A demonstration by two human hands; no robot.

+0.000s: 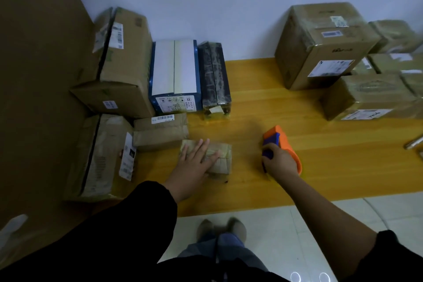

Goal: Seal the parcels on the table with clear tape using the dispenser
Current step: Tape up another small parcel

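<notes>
Head view: left hand (196, 158) flat on parcel (223, 163), right hand (279, 162) grips dispenser (286, 142), apart.

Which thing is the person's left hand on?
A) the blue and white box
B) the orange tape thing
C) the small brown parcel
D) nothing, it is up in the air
C: the left hand lies flat, fingers straight, on top of the small brown parcel near the table's front edge, while the right hand grips the orange tape dispenser.
</notes>
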